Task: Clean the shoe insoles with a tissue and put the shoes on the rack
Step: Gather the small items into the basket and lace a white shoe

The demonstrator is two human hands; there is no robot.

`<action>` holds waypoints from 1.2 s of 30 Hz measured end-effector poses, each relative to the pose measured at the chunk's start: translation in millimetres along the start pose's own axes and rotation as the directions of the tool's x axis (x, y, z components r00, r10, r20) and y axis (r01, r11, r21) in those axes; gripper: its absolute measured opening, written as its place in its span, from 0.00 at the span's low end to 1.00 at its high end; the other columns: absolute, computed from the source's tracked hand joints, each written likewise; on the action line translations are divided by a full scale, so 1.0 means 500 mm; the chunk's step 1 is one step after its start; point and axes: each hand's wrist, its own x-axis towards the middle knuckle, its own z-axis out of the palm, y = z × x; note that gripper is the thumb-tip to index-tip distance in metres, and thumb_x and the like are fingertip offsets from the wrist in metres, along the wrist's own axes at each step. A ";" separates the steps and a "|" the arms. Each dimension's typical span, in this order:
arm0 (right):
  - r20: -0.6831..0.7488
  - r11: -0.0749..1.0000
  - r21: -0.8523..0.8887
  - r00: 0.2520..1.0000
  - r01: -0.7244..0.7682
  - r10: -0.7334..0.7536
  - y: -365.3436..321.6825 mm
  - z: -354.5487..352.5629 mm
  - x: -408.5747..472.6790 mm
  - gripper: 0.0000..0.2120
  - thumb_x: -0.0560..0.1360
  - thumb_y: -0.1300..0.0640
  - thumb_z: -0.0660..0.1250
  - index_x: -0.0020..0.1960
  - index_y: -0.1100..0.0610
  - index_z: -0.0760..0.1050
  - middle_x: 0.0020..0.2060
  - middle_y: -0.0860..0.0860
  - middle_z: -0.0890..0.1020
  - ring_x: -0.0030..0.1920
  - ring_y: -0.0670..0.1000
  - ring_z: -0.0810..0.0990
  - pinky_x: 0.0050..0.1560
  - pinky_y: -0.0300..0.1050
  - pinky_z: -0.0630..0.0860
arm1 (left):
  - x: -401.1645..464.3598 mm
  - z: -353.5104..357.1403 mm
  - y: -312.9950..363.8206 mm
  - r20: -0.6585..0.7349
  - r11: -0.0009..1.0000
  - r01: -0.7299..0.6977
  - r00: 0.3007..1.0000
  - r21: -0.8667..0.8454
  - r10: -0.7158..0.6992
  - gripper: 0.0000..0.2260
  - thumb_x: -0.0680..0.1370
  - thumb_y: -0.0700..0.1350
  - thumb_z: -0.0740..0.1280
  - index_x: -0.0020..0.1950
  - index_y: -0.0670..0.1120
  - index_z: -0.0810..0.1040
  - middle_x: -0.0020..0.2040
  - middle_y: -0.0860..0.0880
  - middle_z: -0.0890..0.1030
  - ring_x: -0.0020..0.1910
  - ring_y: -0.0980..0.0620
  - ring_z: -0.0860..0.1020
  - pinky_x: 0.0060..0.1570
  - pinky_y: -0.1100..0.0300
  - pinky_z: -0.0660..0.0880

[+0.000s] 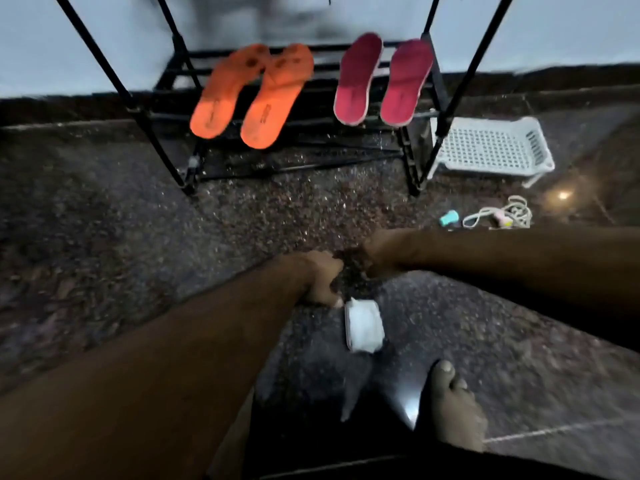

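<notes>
A: Where were the insoles?

B: In the upper middle of the frame, leaning on the black shoe rack (346, 69). The orange insoles (249, 95) stood side by side on the left, their lower ends hanging past the front bar. The pink insoles (382, 79) stood to the right of them, near the rack's right post, with a clear gap between the two pairs.

A: And the hands?

B: Both were low in the centre, close together over the speckled floor (104, 220). The left hand (320, 277) was turned down with its fingers curled, and the right hand (384, 252) sat just beside it. Something dark showed between them, but motion blur kept me from telling what it was, or whether either grip was closed on it.

A: The tissue?

B: A white folded tissue (363, 325) lay on the floor just below the left hand, apart from the rack.

A: How much room was there?

B: A wide open band of floor ran between the hands and the rack's front legs. At the right edge a white perforated basket (491, 147) lay beside the rack's right leg, and a coiled white cord (498, 213) lay just below it. A bare foot (453, 403) rested at the lower right, near the tissue.
</notes>
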 end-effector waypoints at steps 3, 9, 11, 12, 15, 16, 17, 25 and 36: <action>-0.063 0.997 0.069 0.998 0.017 -0.012 0.034 0.066 -0.014 0.21 0.79 0.43 0.63 0.66 0.57 0.74 0.60 0.58 0.80 0.60 0.59 0.79 0.53 0.45 0.75 | 0.019 0.074 0.035 -0.034 0.981 -0.071 0.997 -0.178 0.066 0.44 0.70 0.71 0.69 0.76 0.45 0.62 0.70 0.39 0.68 0.69 0.38 0.69 0.66 0.46 0.70; -0.041 0.989 0.149 0.999 -0.003 0.010 0.056 0.176 -0.039 0.22 0.79 0.42 0.63 0.63 0.58 0.74 0.57 0.58 0.81 0.59 0.60 0.79 0.56 0.48 0.77 | 0.027 0.181 0.121 -0.234 0.992 -0.129 0.964 0.009 0.128 0.56 0.60 0.79 0.68 0.77 0.48 0.57 0.70 0.46 0.65 0.70 0.42 0.67 0.63 0.44 0.72; -0.055 0.982 0.187 0.998 0.012 -0.002 0.052 0.214 -0.042 0.21 0.78 0.42 0.64 0.63 0.57 0.73 0.56 0.57 0.81 0.58 0.59 0.80 0.57 0.51 0.78 | 0.031 0.203 0.132 -0.236 0.991 -0.113 0.963 0.077 0.128 0.59 0.60 0.77 0.70 0.79 0.45 0.53 0.74 0.45 0.61 0.73 0.42 0.63 0.65 0.43 0.69; -0.065 0.976 0.218 0.998 0.020 -0.006 0.050 0.229 -0.042 0.21 0.78 0.43 0.65 0.63 0.56 0.73 0.56 0.57 0.82 0.57 0.59 0.81 0.57 0.52 0.79 | 0.035 0.211 0.134 -0.231 0.992 -0.093 0.967 0.087 0.111 0.59 0.61 0.75 0.72 0.80 0.44 0.51 0.76 0.44 0.59 0.75 0.42 0.61 0.67 0.43 0.68; -0.122 0.947 0.318 0.992 0.052 -0.014 0.036 0.264 -0.043 0.19 0.78 0.46 0.66 0.64 0.56 0.72 0.55 0.56 0.82 0.56 0.59 0.81 0.55 0.50 0.78 | 0.043 0.217 0.131 -0.246 0.993 -0.039 0.967 0.108 0.065 0.57 0.65 0.67 0.76 0.81 0.44 0.48 0.76 0.43 0.60 0.74 0.42 0.62 0.67 0.44 0.69; -0.141 0.941 0.336 0.990 0.052 -0.004 0.031 0.273 -0.044 0.20 0.78 0.47 0.66 0.66 0.56 0.71 0.56 0.56 0.82 0.57 0.59 0.81 0.54 0.49 0.78 | 0.046 0.217 0.130 -0.250 0.994 -0.031 0.967 0.106 0.057 0.56 0.66 0.64 0.76 0.81 0.44 0.48 0.75 0.43 0.61 0.73 0.42 0.63 0.67 0.44 0.70; -0.160 0.933 0.355 0.987 0.051 0.007 0.027 0.280 -0.044 0.21 0.79 0.47 0.65 0.67 0.57 0.70 0.56 0.56 0.81 0.57 0.59 0.81 0.54 0.49 0.78 | 0.048 0.214 0.131 -0.254 0.995 -0.029 0.966 0.091 0.051 0.55 0.68 0.62 0.76 0.81 0.43 0.47 0.75 0.44 0.62 0.73 0.43 0.63 0.66 0.45 0.70; -0.317 0.782 0.618 0.936 0.083 0.152 0.043 0.322 -0.045 0.16 0.78 0.55 0.66 0.64 0.58 0.72 0.57 0.55 0.81 0.57 0.56 0.80 0.56 0.45 0.75 | 0.078 0.191 0.140 -0.351 0.994 -0.057 0.936 -0.096 0.020 0.48 0.71 0.55 0.75 0.81 0.42 0.51 0.75 0.45 0.64 0.73 0.43 0.63 0.70 0.49 0.66; -0.351 0.667 0.741 0.890 0.075 0.290 0.107 0.354 -0.050 0.11 0.79 0.57 0.64 0.60 0.55 0.75 0.47 0.51 0.84 0.48 0.54 0.82 0.50 0.45 0.77 | 0.155 0.163 0.174 -0.345 0.969 -0.104 0.939 -0.223 0.022 0.50 0.68 0.52 0.79 0.81 0.46 0.53 0.78 0.48 0.61 0.76 0.45 0.60 0.72 0.49 0.63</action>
